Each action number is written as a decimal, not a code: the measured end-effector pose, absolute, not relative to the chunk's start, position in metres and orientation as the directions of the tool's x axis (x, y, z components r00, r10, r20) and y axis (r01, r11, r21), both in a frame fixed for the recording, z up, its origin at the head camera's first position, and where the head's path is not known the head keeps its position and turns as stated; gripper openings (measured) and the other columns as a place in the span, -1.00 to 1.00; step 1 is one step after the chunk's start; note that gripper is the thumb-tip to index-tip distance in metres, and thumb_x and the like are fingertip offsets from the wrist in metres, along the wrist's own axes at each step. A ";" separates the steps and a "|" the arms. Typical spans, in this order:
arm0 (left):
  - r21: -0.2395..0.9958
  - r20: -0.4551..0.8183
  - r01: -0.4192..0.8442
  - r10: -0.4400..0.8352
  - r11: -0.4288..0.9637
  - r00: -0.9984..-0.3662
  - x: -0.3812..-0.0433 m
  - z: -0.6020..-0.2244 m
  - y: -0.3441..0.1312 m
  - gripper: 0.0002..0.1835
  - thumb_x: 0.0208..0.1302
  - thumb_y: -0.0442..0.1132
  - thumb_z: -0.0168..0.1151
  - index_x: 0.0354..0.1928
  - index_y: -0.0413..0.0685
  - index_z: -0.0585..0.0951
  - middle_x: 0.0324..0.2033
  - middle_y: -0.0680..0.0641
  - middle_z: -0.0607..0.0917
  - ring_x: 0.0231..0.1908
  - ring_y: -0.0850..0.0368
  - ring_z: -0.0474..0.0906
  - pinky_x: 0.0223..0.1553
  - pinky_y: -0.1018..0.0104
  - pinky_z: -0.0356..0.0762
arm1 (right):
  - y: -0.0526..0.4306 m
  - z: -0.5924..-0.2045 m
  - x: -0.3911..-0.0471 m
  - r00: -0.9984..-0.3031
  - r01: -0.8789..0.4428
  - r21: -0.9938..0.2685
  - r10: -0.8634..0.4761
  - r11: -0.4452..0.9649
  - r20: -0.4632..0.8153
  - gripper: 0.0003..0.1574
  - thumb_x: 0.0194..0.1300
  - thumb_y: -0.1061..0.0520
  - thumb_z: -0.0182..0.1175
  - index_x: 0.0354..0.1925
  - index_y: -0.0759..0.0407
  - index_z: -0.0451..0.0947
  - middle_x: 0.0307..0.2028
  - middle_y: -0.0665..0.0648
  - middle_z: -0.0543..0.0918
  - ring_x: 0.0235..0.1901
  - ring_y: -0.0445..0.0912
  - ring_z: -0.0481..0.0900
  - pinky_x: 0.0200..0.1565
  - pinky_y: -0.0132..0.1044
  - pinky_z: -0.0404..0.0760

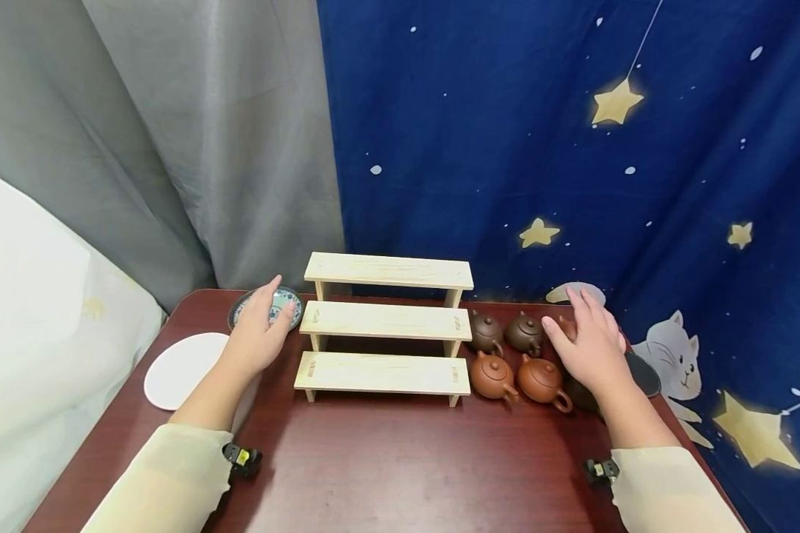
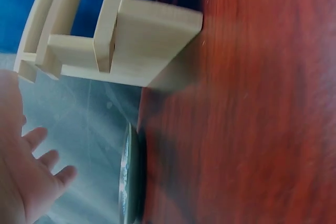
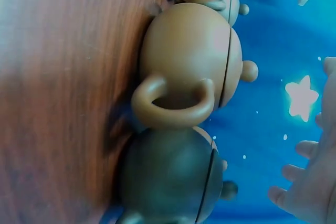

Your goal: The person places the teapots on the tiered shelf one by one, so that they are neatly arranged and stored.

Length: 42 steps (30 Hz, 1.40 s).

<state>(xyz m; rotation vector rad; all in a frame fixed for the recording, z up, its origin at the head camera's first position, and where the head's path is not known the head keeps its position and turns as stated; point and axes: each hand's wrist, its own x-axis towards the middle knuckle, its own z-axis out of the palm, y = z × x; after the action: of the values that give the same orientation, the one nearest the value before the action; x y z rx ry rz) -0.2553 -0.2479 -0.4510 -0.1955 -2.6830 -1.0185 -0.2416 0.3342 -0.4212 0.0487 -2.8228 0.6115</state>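
- The left hand reaches forward from a cream sleeve, fingers extended and loosely apart, thumb held off from them; it is empty.
- The right hand is raised likewise, palm down, its relaxed fingers spread a little, and it too is empty.
- Beneath the left hand, partly hidden by it, lies a blue patterned plate; nearer the body, left of that forearm, is a white disc.
- Between the hands stands a three-step wooden stand.
- Just left of the right hand are two dark teapots, one nearer the stand and one nearer the hand, with two reddish teapots in front of them.
- Under the right hand and wrist, a further reddish teapot and a dark one are partly covered; right of the wrist lies a dark round piece.
- The left wrist view shows the hand raised clear of the plate, and the stand's solid end panel, which the head view does not show.
- The right wrist view shows the hand above the lids, apart from them, and a reddish teapot's looped handle side-on.
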 end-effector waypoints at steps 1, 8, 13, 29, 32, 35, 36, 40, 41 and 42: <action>0.654 0.277 0.208 0.026 0.727 -0.961 -0.252 -0.451 -0.247 -0.21 0.68 0.18 -0.07 0.74 0.03 0.03 0.64 -0.32 0.24 0.64 -0.39 0.09 0.55 -0.48 0.07 | 0.335 -0.421 -0.239 -0.967 -0.091 -0.416 0.020 0.905 0.255 0.07 0.56 -0.53 -0.03 0.75 -0.17 -0.08 0.72 0.30 0.00 0.59 0.54 0.00 0.34 0.71 -0.02; 0.825 0.197 0.185 0.034 0.534 -0.980 -0.236 -0.458 -0.238 -0.17 0.63 0.02 0.15 0.72 -0.09 0.06 0.58 -0.33 0.36 0.58 -0.34 0.27 0.50 -0.35 0.31 | 0.346 -0.428 -0.218 -0.950 -0.163 -0.456 -0.015 0.875 0.311 0.00 0.60 -0.35 0.09 0.73 0.00 0.03 0.66 0.38 0.16 0.60 0.51 0.07 0.46 0.63 -0.04; 0.863 0.138 0.152 0.065 0.481 -0.988 -0.230 -0.467 -0.231 -0.17 0.60 -0.03 0.23 0.71 -0.09 0.10 0.58 -0.32 0.36 0.58 -0.35 0.29 0.53 -0.28 0.30 | 0.356 -0.438 -0.206 -0.942 -0.174 -0.487 -0.001 0.856 0.336 -0.01 0.58 -0.28 0.17 0.71 0.04 0.08 0.62 0.43 0.23 0.59 0.47 0.13 0.49 0.58 0.02; 0.949 -0.059 -0.002 0.171 0.315 -0.983 -0.214 -0.481 -0.223 -0.16 0.52 -0.24 0.27 0.70 -0.05 0.09 0.55 -0.38 0.38 0.53 -0.34 0.37 0.38 -0.02 0.56 | 0.390 -0.457 -0.181 -0.979 -0.057 -0.564 0.066 0.824 0.195 0.08 0.55 -0.25 0.22 0.73 0.10 -0.01 0.59 0.61 0.14 0.51 0.63 0.12 0.30 0.71 0.14; 0.956 -0.070 -0.006 0.207 0.293 -0.976 -0.213 -0.484 -0.221 -0.19 0.51 -0.29 0.27 0.67 -0.13 0.12 0.53 -0.40 0.41 0.44 -0.32 0.49 0.15 0.27 0.67 | 0.394 -0.461 -0.179 -0.984 -0.055 -0.568 0.051 0.821 0.169 0.09 0.55 -0.23 0.24 0.72 0.16 0.00 0.57 0.63 0.16 0.48 0.63 0.18 0.28 0.70 0.19; 0.960 -0.073 -0.009 0.222 0.278 -0.972 -0.212 -0.486 -0.221 -0.18 0.51 -0.31 0.26 0.67 -0.17 0.11 0.56 -0.39 0.35 0.41 -0.31 0.51 0.06 0.39 0.66 | 0.396 -0.465 -0.178 -0.988 -0.061 -0.584 0.034 0.810 0.150 0.10 0.54 -0.21 0.27 0.70 0.23 0.00 0.56 0.62 0.19 0.43 0.63 0.25 0.27 0.66 0.26; 0.963 -0.073 -0.010 0.225 0.270 -0.972 -0.212 -0.487 -0.221 -0.18 0.50 -0.32 0.26 0.67 -0.19 0.10 0.57 -0.39 0.33 0.43 -0.32 0.49 0.07 0.39 0.66 | 0.397 -0.466 -0.178 -0.989 -0.067 -0.592 0.026 0.803 0.147 0.11 0.54 -0.20 0.28 0.70 0.25 0.00 0.56 0.62 0.21 0.43 0.62 0.28 0.28 0.62 0.30; 0.962 -0.080 -0.014 0.229 0.274 -0.970 -0.211 -0.488 -0.221 -0.15 0.50 -0.31 0.28 0.68 -0.19 0.07 0.60 -0.36 0.29 0.49 -0.33 0.43 0.14 0.37 0.63 | 0.402 -0.472 -0.178 -0.993 -0.075 -0.610 -0.004 0.789 0.117 0.14 0.52 -0.16 0.32 0.68 0.33 -0.01 0.52 0.64 0.27 0.40 0.58 0.38 0.32 -0.37 0.57; 0.960 -0.084 -0.018 0.227 0.280 -0.970 -0.211 -0.488 -0.221 -0.14 0.51 -0.31 0.28 0.69 -0.18 0.06 0.61 -0.35 0.27 0.51 -0.31 0.41 0.16 0.37 0.61 | 0.403 -0.473 -0.178 -0.994 -0.075 -0.613 -0.013 0.787 0.106 0.15 0.52 -0.15 0.33 0.68 0.35 -0.02 0.51 0.65 0.28 0.38 0.58 0.41 0.19 -0.58 0.53; 0.958 -0.089 -0.021 0.228 0.285 -0.970 -0.211 -0.487 -0.221 -0.13 0.51 -0.30 0.28 0.69 -0.17 0.06 0.61 -0.33 0.27 0.52 -0.30 0.40 0.17 0.37 0.60 | 0.404 -0.474 -0.178 -0.995 -0.075 -0.618 -0.020 0.783 0.096 0.15 0.51 -0.15 0.34 0.68 0.36 -0.01 0.50 0.65 0.29 0.38 0.57 0.42 0.06 -0.74 0.42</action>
<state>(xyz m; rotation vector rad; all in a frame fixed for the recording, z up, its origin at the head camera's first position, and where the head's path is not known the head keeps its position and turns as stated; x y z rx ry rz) -0.2106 -0.2207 -0.4875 -0.2191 -2.6774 -2.0031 -0.1784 0.4037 -0.4740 0.0773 -2.8862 1.0053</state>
